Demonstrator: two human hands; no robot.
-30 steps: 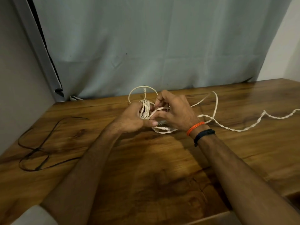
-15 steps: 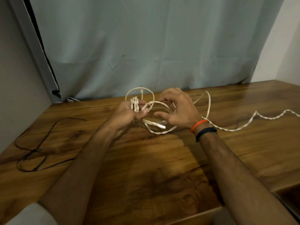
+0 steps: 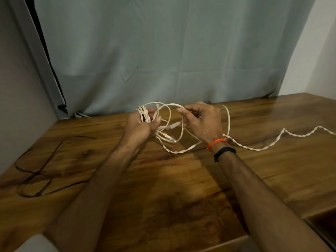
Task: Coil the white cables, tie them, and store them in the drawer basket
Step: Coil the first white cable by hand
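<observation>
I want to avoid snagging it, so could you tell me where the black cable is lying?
In the head view the black cable lies looped on the wooden table, far left of the left hand.

This looks like a room in a home. A wooden table [image 3: 163,197] with a glossy, knotted grain stands pushed into a corner between plain painted walls [image 3: 21,106]. A pale grey-blue curtain [image 3: 163,51] hangs down behind the table's far edge. A thin black cable [image 3: 36,175] lies loose near its left edge.
</observation>
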